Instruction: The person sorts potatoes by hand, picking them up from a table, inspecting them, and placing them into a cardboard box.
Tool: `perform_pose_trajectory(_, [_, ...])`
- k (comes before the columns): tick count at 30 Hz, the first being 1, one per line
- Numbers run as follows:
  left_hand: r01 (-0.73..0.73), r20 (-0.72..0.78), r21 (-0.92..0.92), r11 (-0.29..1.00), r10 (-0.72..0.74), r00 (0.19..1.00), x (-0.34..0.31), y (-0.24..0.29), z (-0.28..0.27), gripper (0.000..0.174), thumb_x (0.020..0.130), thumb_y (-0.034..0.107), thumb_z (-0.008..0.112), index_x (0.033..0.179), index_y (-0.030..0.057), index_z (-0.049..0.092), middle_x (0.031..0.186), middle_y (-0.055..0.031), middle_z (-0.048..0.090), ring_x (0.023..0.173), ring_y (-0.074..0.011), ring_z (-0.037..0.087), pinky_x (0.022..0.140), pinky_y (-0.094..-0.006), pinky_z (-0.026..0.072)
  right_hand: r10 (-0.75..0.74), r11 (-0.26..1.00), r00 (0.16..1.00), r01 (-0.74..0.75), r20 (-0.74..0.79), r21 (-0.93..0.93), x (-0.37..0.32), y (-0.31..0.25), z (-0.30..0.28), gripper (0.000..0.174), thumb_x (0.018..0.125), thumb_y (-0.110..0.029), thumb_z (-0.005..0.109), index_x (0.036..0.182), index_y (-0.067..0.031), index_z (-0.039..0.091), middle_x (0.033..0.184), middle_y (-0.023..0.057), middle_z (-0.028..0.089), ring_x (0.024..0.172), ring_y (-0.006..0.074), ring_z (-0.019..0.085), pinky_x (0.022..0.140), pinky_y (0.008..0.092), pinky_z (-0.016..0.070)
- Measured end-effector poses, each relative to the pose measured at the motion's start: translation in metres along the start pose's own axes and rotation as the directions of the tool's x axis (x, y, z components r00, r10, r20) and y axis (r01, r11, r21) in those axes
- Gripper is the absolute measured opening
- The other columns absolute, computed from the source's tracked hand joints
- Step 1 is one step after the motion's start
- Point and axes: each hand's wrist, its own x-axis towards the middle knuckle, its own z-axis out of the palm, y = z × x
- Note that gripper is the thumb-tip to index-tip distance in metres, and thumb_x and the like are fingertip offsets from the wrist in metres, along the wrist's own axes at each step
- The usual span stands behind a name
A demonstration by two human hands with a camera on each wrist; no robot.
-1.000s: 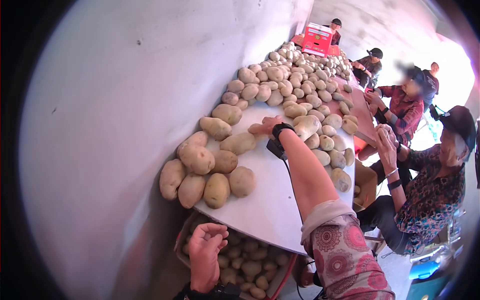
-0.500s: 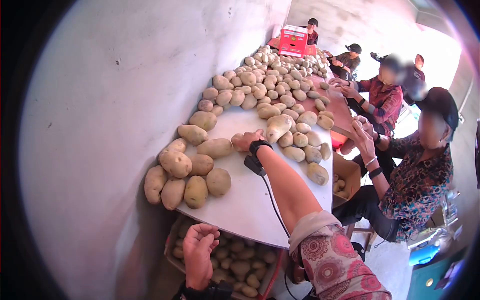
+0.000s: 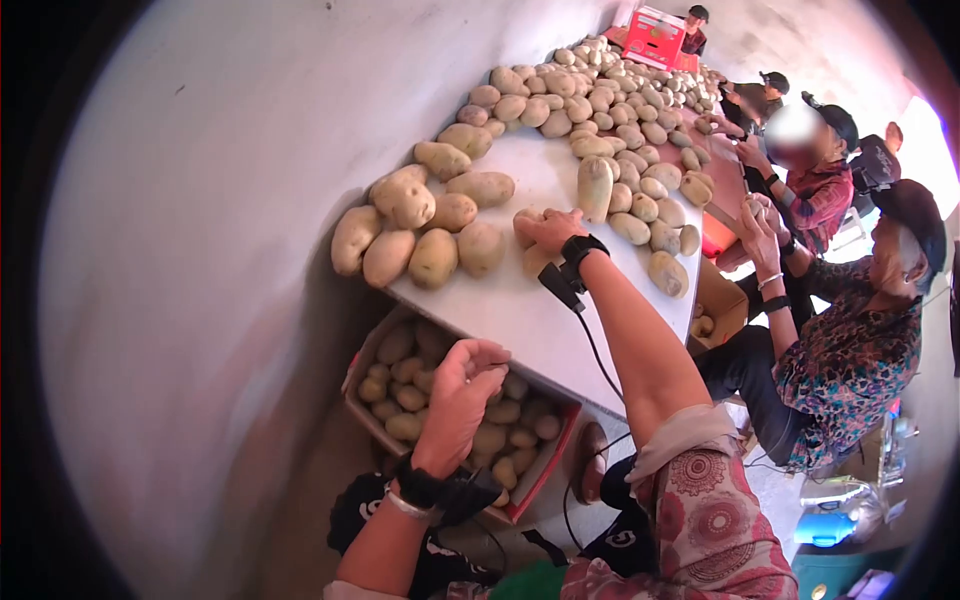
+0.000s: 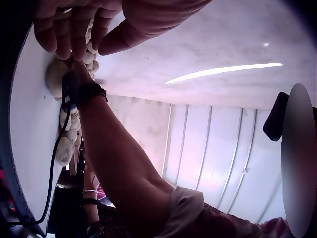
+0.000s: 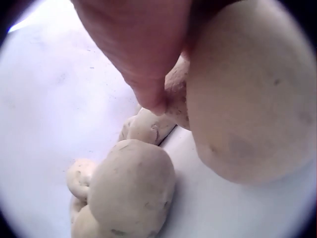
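My right hand (image 3: 555, 232) reaches over the white tabletop (image 3: 560, 330) and grips a small potato (image 3: 524, 226) at its fingertips. A larger potato (image 3: 541, 262) lies under the palm; in the right wrist view this large potato (image 5: 252, 94) fills the right side, with the thumb (image 5: 153, 94) against the rougher small potato (image 5: 177, 91). My left hand (image 3: 462, 405) hovers at the table's near edge, above a box of potatoes, its fingers loosely bent and holding nothing. In the left wrist view the left hand's fingers (image 4: 79, 29) hang over the tabletop.
Large potatoes (image 3: 405, 200) cluster along the wall side, and many smaller potatoes (image 3: 600, 100) cover the far table. A red-rimmed box (image 3: 520, 495) of potatoes stands below the near edge. Several people sit along the right, one nearby in a patterned shirt (image 3: 850, 370). A cable (image 3: 600, 360) trails from my right wrist.
My right hand has drawn back toward the near edge with the small potato, and a larger potato now shows under its palm. My left hand has risen and shifted right. The head view has turned.
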Motion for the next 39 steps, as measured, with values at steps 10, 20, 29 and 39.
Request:
perform_pose_trajectory(10, [0.027, -0.083, -0.118, 0.993, -0.037, 0.996, 0.000, -0.018, -0.001, 0.045, 0.085, 0.006, 0.055, 0.127, 0.0044, 0.039, 0.120, -0.0097, 0.049, 0.105, -0.0159, 0.050, 0.087, -0.0306, 0.0431, -0.274, 0.952, 0.957, 0.284, -0.096, 0.118, -0.049, 0.001, 0.038, 0.078, 0.073, -0.066, 0.045, 0.123, -0.0061, 0.053, 0.124, 0.0329, 0.042, 0.122, 0.0469, 0.032, 0.099, 0.0520, 0.0314])
perform_pose_trajectory(20, [0.096, -0.031, -0.436, 0.895, -0.121, 0.992, 0.064, -0.057, -0.007, 0.073, 0.083, -0.003, 0.043, 0.144, 0.0032, 0.004, 0.126, -0.0197, 0.043, 0.108, -0.0305, 0.053, 0.091, -0.0424, 0.0451, 0.096, 0.521, 0.986, 0.066, -0.135, 0.851, -0.092, 0.003, 0.066, 0.077, 0.080, -0.062, 0.049, 0.112, 0.0084, 0.054, 0.121, 0.0286, 0.049, 0.113, 0.0366, 0.044, 0.096, 0.0439, 0.0350])
perform_pose_trajectory(29, [0.136, -0.007, -0.475, 0.869, -0.158, 0.987, 0.067, -0.041, 0.001, 0.078, 0.083, 0.003, 0.045, 0.146, 0.0136, 0.001, 0.138, -0.0203, 0.029, 0.122, -0.0370, 0.039, 0.098, -0.0498, 0.0366, -0.081, -0.266, 0.979, -0.204, 0.189, 0.942, -0.157, 0.056, 0.020, 0.066, 0.077, -0.061, 0.057, 0.119, -0.0113, 0.047, 0.115, 0.0093, 0.049, 0.107, 0.0256, 0.047, 0.087, 0.0450, 0.0396])
perform_pose_trajectory(39, [0.048, -0.317, -0.157, 0.986, -0.097, 0.943, 0.054, -0.043, 0.019, 0.062, 0.088, 0.015, 0.048, 0.142, 0.0125, 0.017, 0.131, -0.0091, 0.039, 0.108, -0.0234, 0.049, 0.088, -0.0436, 0.0412, -0.377, -0.498, 0.900, -0.398, 0.221, 0.771, -0.191, 0.096, 0.000, 0.061, 0.084, -0.059, 0.046, 0.112, -0.0055, 0.050, 0.113, 0.0118, 0.052, 0.107, 0.0335, 0.049, 0.086, 0.0516, 0.0422])
